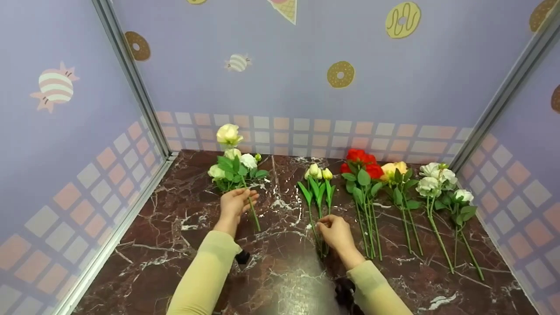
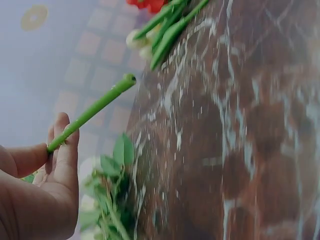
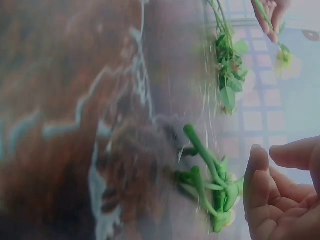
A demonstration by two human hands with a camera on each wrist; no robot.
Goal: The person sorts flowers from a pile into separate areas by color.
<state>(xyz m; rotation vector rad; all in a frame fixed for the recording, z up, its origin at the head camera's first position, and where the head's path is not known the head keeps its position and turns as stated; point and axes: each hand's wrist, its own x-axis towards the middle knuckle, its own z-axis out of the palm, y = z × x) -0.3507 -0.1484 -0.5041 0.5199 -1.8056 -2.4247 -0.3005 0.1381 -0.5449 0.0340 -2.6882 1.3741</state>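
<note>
My left hand pinches the green stem of a pale cream rose between thumb and fingers, its bloom raised above other flowers. In the left wrist view, the cut end of this stem points away from the palm. Beneath it lie several white and cream roses with green leaves. Over the stems of several pale yellow tulips hovers my right hand. The right wrist view shows its bent fingers and thumb slightly apart with nothing between them, beside the tulip stems.
Right of the tulips lie red flowers, peach-yellow flowers and white flowers, stems toward me. All rest on a dark marbled tabletop. Patterned panels enclose the back and both sides.
</note>
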